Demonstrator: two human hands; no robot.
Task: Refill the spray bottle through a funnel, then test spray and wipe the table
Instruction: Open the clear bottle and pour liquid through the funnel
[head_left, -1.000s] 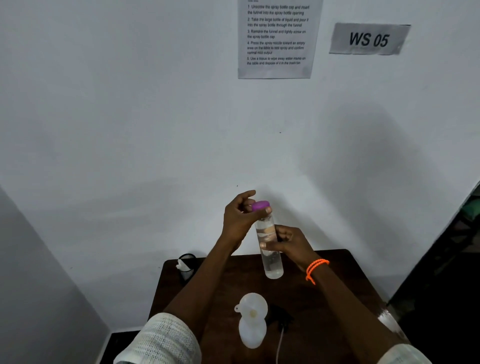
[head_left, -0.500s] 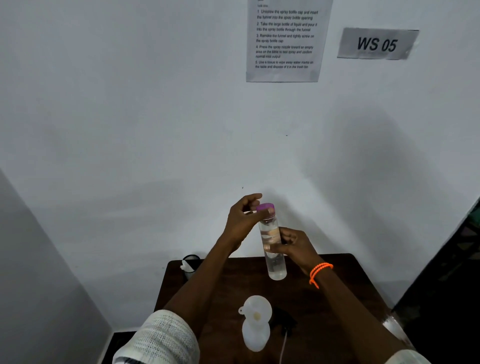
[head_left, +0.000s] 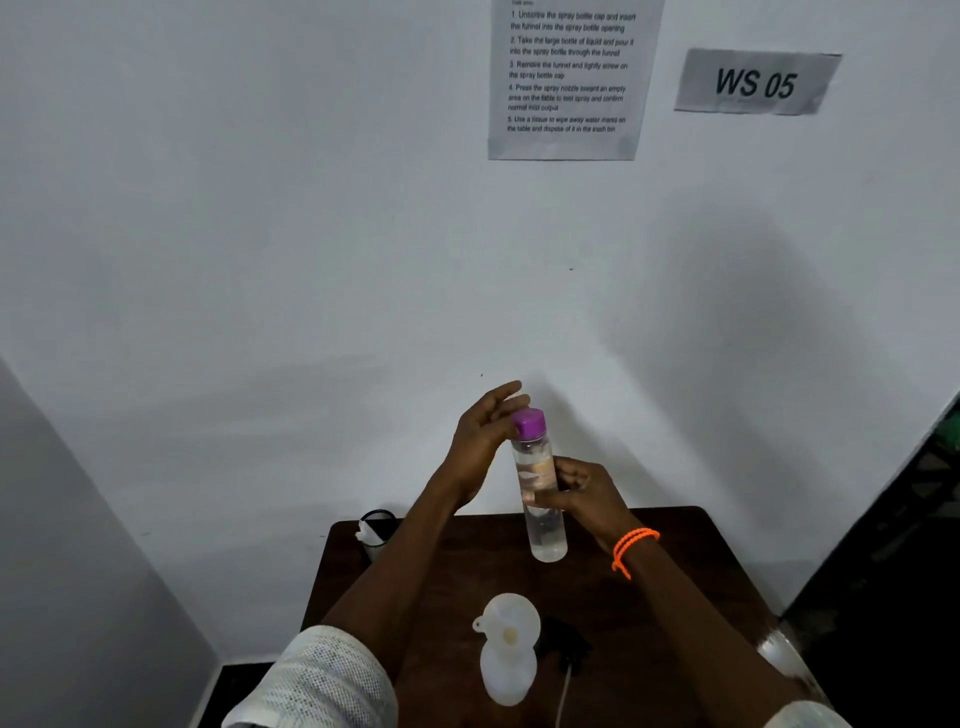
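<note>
While white plastic funnel (head_left: 511, 621) already sits in white spray bottle (head_left: 506, 673), right hand (head_left: 576, 491) grips clear tall purple-capped bottle (head_left: 540, 499); left hand (head_left: 480, 441), fingers loose at purple cap (head_left: 529, 422); pouring, spray test, wiping left.

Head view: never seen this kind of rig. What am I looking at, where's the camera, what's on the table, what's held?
There is no machine here. A person wears one wide-angle camera on the head, looking forward and down at their own two bare hands.

The right hand grips a tall clear bottle around its middle, holding it roughly upright above the dark wooden table. The bottle has liquid in it. The left hand is at its purple cap, thumb against the cap and fingers fairly straight.

On the table, near the camera, a white funnel sits in a white spray bottle. Beside it lies a dark object, probably the spray head; too dark to be sure.

A printed instruction sheet and a "WS 05" sign hang on the wall.
</note>
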